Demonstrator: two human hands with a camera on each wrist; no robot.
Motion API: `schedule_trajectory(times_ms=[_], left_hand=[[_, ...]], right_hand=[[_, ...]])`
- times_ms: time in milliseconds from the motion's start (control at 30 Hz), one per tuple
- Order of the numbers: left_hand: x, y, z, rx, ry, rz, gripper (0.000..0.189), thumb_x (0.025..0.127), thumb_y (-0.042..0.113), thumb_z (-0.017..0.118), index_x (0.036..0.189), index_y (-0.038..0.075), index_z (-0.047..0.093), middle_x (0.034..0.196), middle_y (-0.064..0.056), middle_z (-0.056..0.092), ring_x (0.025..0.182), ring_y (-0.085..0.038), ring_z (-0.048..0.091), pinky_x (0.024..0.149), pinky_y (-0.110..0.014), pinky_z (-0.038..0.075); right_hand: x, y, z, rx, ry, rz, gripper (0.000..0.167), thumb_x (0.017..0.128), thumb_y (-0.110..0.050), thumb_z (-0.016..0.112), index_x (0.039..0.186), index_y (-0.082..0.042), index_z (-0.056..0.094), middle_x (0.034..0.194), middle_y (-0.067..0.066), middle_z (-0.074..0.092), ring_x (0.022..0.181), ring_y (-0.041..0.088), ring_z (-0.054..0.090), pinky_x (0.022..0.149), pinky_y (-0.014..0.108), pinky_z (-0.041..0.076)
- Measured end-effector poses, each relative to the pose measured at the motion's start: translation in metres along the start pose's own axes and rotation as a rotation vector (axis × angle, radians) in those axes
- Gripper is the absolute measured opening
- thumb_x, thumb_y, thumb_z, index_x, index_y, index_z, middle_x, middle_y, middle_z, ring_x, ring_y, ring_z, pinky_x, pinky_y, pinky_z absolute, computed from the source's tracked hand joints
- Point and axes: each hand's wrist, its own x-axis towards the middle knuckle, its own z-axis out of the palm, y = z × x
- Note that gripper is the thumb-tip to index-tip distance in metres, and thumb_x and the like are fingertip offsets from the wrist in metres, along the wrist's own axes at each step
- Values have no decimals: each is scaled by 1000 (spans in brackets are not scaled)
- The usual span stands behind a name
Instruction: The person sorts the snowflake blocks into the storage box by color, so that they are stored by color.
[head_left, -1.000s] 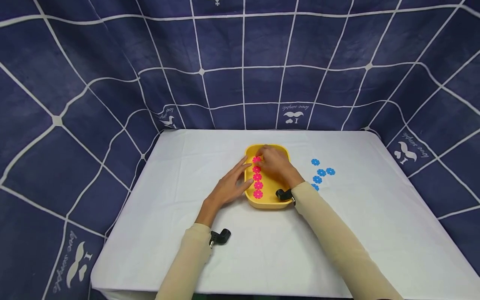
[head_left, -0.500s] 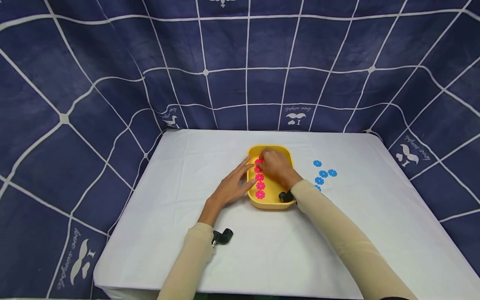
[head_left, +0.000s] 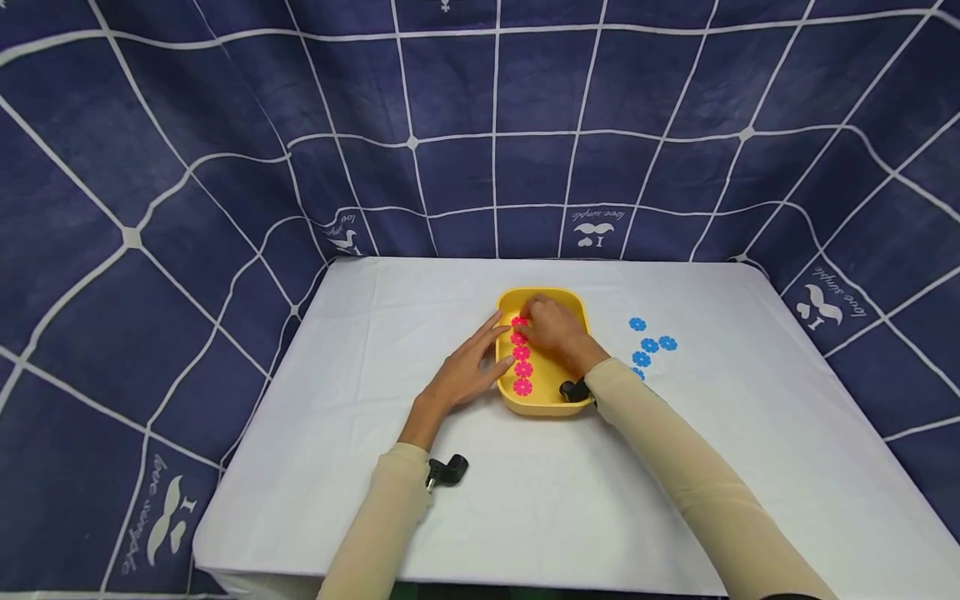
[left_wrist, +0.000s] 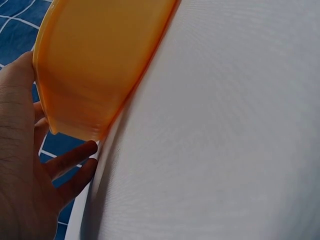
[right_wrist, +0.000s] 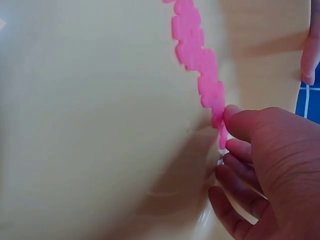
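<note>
Yellow tray: It is sitting on the white tablecloth (head_left: 330, 400), right in front of the person. The yellow tray (head_left: 543, 410) is holding all the pink flowers.
Pink flowers: Five pink flowers (head_left: 521, 353) are making a line along the left part of the tray, going from near to far. They are lying so close that they look like they are touching. I am not seeing well enough to tell if they are joined.
Right hand: The right hand (head_left: 557, 327) is reaching inside the tray. Its thumb and finger are pinching the end flower (right_wrist: 223, 137), the far one, maybe to hold it in line.
Left hand: The left hand (head_left: 459, 372) is resting on the tray's left edge with its fingers spread and mostly straight. I think it is steadying the tray so it is not sliding.
Blue flowers: Blue flowers (head_left: 641, 358) are lying loose on the cloth, right of the tray. One is peeking out by the right sleeve (head_left: 675, 458).
Cloth: It is lying mostly flat, with soft creases.
Room: A dark blue curtain (head_left: 450, 92) with white lines is hanging at the back and both sides. Its printed words are showing upside down at the back.
</note>
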Motion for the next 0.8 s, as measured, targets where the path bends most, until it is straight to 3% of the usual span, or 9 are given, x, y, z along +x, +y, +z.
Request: schedule_trajectory(times_ms=[233, 400, 600, 800], left_hand=[[1, 2, 0, 5, -4, -9, 69, 105, 61, 57, 166, 31, 42, 178, 26, 11, 162, -12, 27, 129, -50, 32], [0, 2, 0, 0, 1, -5, 70, 104, 63, 56, 165, 31, 43, 178, 24, 13, 162, -13, 29, 129, -51, 33], [2, 1, 3, -5, 5, -11, 69, 104, 63, 57, 165, 32, 43, 176, 28, 11, 161, -14, 31, 128, -52, 34], [2, 0, 3, 20, 5, -31, 71, 103, 65, 55, 166, 35, 41, 176, 30, 9, 162, -16, 30, 127, -56, 35]], right_hand=[[-1, 2, -8, 50, -13, 17, 44, 102, -33, 74, 134, -4, 72, 124, 14, 68, 115, 33, 64, 109, 48, 54], [-2, 5, -14, 133, 6, 18, 42, 103, -36, 71, 132, -5, 74, 123, 12, 74, 113, 31, 66, 107, 47, 54], [-3, 14, -19, 176, 79, -2, 39, 104, -36, 71, 128, -6, 77, 123, 13, 74, 114, 33, 68, 107, 50, 55], [-4, 17, -28, 306, 163, -16, 37, 105, -36, 71, 127, -7, 77, 122, 13, 73, 106, 30, 67, 96, 46, 60]])
